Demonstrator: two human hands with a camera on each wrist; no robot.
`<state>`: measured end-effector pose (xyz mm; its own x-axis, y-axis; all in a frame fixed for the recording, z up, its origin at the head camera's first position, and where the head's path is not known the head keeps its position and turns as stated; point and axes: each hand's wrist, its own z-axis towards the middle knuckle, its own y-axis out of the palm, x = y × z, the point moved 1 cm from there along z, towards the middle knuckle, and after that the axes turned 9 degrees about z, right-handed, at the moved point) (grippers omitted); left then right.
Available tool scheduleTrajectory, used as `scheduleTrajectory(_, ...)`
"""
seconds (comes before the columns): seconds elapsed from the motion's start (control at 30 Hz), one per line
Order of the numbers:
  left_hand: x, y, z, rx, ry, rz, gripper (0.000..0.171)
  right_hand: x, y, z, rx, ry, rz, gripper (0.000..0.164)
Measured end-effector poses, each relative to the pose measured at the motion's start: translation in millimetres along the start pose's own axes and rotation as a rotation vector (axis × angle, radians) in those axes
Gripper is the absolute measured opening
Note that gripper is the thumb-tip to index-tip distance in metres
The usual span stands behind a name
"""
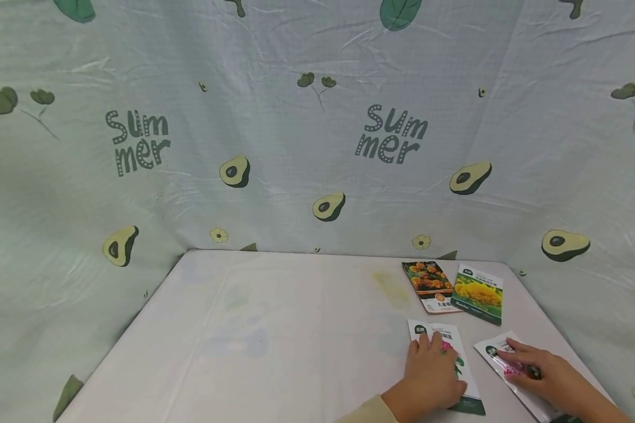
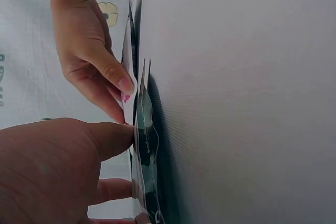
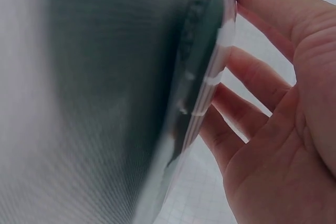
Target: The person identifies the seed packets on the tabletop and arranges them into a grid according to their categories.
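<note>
Both hands are unclenched: the left hand (image 1: 433, 375) lies with fingers spread on the left packet (image 1: 466, 365), the right hand (image 1: 552, 379) rests thumb and fingertips on the right packet (image 1: 535, 406), both packets at the table's (image 1: 296, 352) near right, short of the overlapping orange packet (image 1: 426, 276) and yellow packet (image 1: 477, 292). Slippage is judged the chief hazard: glossy wrappers under mere surface contact could skid or crease if pushed sideways. The right packet, nearer the table's right edge, appears more exposed.

Left grip (image 2: 55, 169) touches an edge-on packet (image 2: 147, 142); beyond, the right grip (image 2: 89, 56) touches a pink-marked packet (image 2: 129, 109)
</note>
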<state>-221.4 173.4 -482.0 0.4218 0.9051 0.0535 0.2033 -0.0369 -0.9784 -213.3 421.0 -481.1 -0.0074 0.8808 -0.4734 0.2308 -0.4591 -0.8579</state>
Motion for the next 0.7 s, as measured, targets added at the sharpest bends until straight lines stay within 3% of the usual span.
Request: scheduleTrajectory(0.7, -4.0, -1.9, 0.6, 0.018, 0.008, 0.024, 0.048, -1.5, 1.7, -0.7, 0.005, -0.015, -0.022, 0.062)
